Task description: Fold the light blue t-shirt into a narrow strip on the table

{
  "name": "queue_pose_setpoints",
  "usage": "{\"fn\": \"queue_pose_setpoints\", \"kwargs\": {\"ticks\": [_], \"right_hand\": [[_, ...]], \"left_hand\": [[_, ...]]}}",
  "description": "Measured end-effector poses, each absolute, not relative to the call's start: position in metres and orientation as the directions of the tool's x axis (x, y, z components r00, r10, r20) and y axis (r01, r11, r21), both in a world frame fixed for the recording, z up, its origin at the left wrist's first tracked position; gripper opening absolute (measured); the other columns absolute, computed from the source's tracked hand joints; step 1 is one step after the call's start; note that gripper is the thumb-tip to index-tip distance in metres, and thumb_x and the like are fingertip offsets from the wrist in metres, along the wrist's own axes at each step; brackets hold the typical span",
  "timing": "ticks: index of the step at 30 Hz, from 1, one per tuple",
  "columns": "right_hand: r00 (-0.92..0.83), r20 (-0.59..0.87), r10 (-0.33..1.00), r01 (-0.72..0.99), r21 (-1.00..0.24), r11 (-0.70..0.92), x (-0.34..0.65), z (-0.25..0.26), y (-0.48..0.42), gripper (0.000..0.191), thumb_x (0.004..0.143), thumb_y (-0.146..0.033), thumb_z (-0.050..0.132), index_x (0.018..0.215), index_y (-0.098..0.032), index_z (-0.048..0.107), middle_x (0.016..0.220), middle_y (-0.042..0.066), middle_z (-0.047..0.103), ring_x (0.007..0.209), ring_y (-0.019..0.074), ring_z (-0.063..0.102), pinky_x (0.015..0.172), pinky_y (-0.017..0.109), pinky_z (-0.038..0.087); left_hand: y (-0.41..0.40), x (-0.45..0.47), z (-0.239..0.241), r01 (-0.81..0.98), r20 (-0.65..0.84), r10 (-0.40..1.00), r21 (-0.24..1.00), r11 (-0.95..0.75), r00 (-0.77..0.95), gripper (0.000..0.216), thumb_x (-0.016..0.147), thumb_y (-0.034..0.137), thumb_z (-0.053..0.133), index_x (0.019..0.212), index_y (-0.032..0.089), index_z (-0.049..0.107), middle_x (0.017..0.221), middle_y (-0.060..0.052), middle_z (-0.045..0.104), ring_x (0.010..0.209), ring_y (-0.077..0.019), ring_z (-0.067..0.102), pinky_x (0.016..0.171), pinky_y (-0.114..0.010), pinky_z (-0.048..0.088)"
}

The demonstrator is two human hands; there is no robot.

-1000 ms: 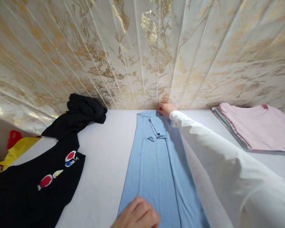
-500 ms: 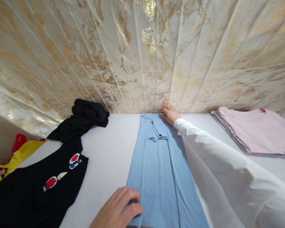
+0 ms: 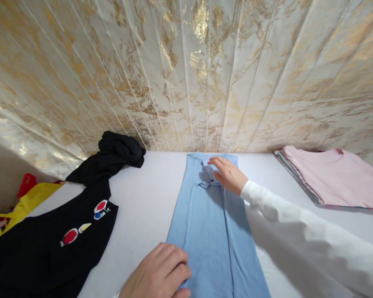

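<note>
A light blue shirt lies lengthwise before me, its sides folded inward into a long narrow panel. Near its far end the neckline opening shows, slightly crumpled. Over that neckline my right hand hovers, fingers apart and holding nothing; its shadow falls on the cloth. My left hand is at the shirt's near left edge, fingers curled together against the fabric. The frame's bottom edge cuts off part of its thumb.
On the left lies a black garment with printed glasses shapes, below a bunched black cloth. Yellow fabric and a red item are at far left. A folded stack topped by a pink shirt sits right. A gold-patterned curtain borders the white table.
My right hand has lifted from the shirt's far right corner and come nearer, over the neckline. My left hand stays at the near left edge, its fingers curled closer together.
</note>
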State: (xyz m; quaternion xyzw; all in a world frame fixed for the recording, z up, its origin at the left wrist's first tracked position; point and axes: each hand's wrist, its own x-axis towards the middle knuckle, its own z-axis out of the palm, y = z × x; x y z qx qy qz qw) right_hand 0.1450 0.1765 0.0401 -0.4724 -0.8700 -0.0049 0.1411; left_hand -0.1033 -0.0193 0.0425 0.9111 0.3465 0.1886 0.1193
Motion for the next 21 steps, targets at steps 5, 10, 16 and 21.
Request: {"fn": "queue_pose_setpoints", "kwargs": {"ticks": [5, 10, 16, 21], "right_hand": [[-0.687, 0.257, 0.679, 0.613, -0.297, 0.732, 0.149, 0.022, 0.057, 0.044, 0.089, -0.023, 0.049, 0.133, -0.018, 0.046, 0.147, 0.012, 0.038, 0.138, 0.0256, 0.029, 0.106, 0.044, 0.035], [-0.583, 0.223, 0.781, 0.758, -0.197, 0.622, 0.163, -0.002, 0.037, 0.062, 0.091, -0.047, 0.048, 0.143, -0.016, 0.036, 0.152, 0.014, 0.027, 0.141, 0.0320, 0.020, 0.106, 0.053, 0.032], [-0.543, 0.232, 0.807, 0.784, -0.205, 0.586, 0.169, -0.010, 0.059, 0.076, 0.089, -0.060, 0.045, 0.147, -0.012, 0.029, 0.152, 0.017, 0.026, 0.141, 0.0324, 0.018, 0.109, 0.053, 0.027], [-0.577, 0.207, 0.790, 0.704, -0.365, 0.609, 0.185, 0.007, 0.039, 0.059, 0.094, -0.051, 0.040, 0.142, -0.017, 0.034, 0.149, 0.014, 0.035, 0.140, 0.0278, 0.022, 0.110, 0.050, 0.028]], "left_hand": [[0.006, -0.084, 0.044, 0.587, 0.243, 0.673, 0.344, -0.733, 0.699, 0.029, 0.097, 0.017, 0.033, 0.113, 0.018, 0.057, 0.118, -0.010, 0.059, 0.104, -0.0214, 0.055, 0.088, -0.038, 0.047], [0.021, -0.084, 0.023, 0.652, 0.115, 0.683, 0.220, -0.726, 0.721, 0.051, 0.097, 0.034, 0.044, 0.144, 0.018, 0.031, 0.150, -0.012, 0.033, 0.137, -0.0249, 0.031, 0.107, -0.045, 0.034], [0.012, -0.089, 0.009, 0.692, 0.137, 0.706, 0.139, -0.709, 0.695, 0.062, 0.099, 0.040, 0.039, 0.150, 0.016, 0.014, 0.151, -0.013, 0.030, 0.139, -0.0242, 0.027, 0.109, -0.043, 0.033], [0.010, -0.091, 0.016, 0.690, 0.156, 0.714, 0.187, -0.699, 0.682, 0.059, 0.099, 0.035, 0.038, 0.150, 0.017, 0.014, 0.153, -0.011, 0.027, 0.140, -0.0234, 0.025, 0.108, -0.044, 0.034]]}}
